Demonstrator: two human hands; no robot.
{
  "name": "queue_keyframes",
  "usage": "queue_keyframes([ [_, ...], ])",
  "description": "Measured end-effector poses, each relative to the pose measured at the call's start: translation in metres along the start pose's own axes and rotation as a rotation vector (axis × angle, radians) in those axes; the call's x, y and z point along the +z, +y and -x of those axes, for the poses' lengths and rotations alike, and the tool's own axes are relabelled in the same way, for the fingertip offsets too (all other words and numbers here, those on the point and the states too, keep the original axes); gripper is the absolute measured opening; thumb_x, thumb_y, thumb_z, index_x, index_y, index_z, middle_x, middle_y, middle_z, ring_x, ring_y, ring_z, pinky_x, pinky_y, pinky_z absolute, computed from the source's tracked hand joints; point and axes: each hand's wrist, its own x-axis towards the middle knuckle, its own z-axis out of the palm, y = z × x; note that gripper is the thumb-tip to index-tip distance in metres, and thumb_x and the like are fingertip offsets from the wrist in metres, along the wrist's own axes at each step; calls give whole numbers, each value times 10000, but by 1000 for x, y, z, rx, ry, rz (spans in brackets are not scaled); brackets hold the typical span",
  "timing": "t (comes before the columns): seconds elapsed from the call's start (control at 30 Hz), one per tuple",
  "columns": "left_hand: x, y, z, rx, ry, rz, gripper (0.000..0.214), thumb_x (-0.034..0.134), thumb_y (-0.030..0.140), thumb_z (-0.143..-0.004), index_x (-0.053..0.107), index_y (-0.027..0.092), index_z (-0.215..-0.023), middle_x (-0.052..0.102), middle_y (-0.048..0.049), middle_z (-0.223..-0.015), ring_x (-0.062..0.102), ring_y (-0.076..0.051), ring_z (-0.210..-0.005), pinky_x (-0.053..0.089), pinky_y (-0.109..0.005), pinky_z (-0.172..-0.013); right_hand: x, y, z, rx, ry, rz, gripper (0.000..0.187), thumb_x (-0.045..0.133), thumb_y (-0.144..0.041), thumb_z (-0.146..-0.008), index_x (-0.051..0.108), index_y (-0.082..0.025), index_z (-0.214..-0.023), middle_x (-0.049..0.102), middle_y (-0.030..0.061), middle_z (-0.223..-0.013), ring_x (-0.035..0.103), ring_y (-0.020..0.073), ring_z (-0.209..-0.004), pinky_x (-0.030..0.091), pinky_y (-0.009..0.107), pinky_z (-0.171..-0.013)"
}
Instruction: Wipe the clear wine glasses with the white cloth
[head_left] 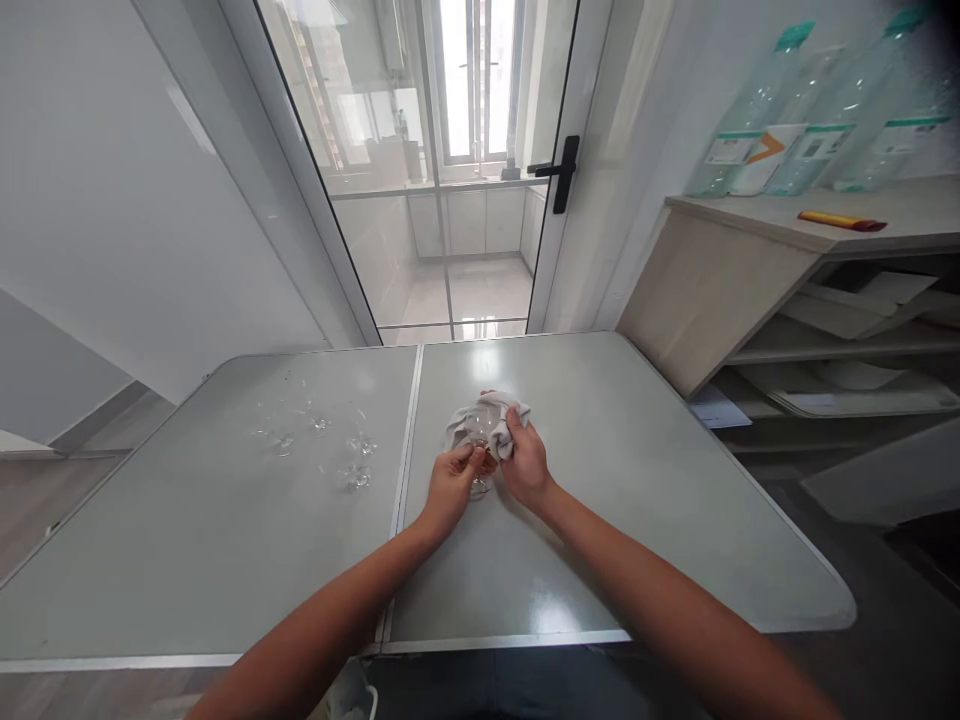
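Just right of the table's seam, a small clear stemmed glass (478,488) is held over the tabletop, its foot toward me. My left hand (448,488) pinches it around the stem with thumb and fingers. A white cloth (501,403) is bunched against the far and right side of the glass's bowl. My right hand (529,465) is closed on this cloth, thumb on top, pressing it to the glass. Some of the right fingers are hidden behind the cloth and glass. On the left half of the table stand several clear glasses (358,474), their outlines faint.
The pale green table (630,530) has a white seam (409,440) and rounded corners. Beyond it stands a glass door (480,230) with a black handle (562,173). At right, a wooden shelf unit (660,290) bears several plastic bottles (739,150) and a yellow packet (836,220).
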Motion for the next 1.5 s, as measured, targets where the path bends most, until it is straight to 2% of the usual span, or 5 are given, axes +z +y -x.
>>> queue_keyframes([
  [0.27, -20, 1, -8, 56, -36, -347, 321, 511, 169, -850, 616, 167, -547, 643, -10, -556, 593, -141, -560, 443, -257, -620, -11, 1, -5, 35, -382, 315, 482, 556, -604, -937, 596, -196, -1190, 620, -7, -689, 556, 154, -573, 483, 284, -589],
  [0.5, -14, 0, -9, -113, -182, -39, 409, 554, 490, -908, 643, 153, -693, 638, -23, -586, 608, -146, -456, 478, -261, -518, -38, -22, -15, -78, -427, 681, 405, 644, -530, -901, 641, -170, -1087, 669, 30, -868, 593, 178, -766, 472, 285, -717],
  [0.8, -20, 14, -3, 39, -96, -413, 543, 600, 505, -903, 609, 157, -486, 523, 4, -435, 468, -105, -439, 329, -223, -494, -47, -9, -23, 3, -449, 613, 486, 794, -548, -740, 654, -145, -973, 607, 13, -820, 525, 161, -749, 427, 257, -668],
  [1.2, -34, 14, -9, 36, 19, -95, 574, 755, 468, -797, 452, 253, -1234, 507, 84, -772, 409, -44, -508, 331, -167, -517, -51, -11, -21, 105, -532, 593, 436, 744, -557, -797, 598, -164, -916, 542, -15, -807, 474, 135, -742, 394, 239, -672],
  [1.5, -39, 13, -11, 117, 81, -82, 589, 710, 507, -819, 497, 201, -1275, 582, 24, -814, 496, -87, -577, 386, -196, -546, -39, -29, -8, 475, -551, 72, 554, 586, -735, -820, 575, -199, -960, 601, 44, -882, 582, 195, -795, 473, 301, -709],
])
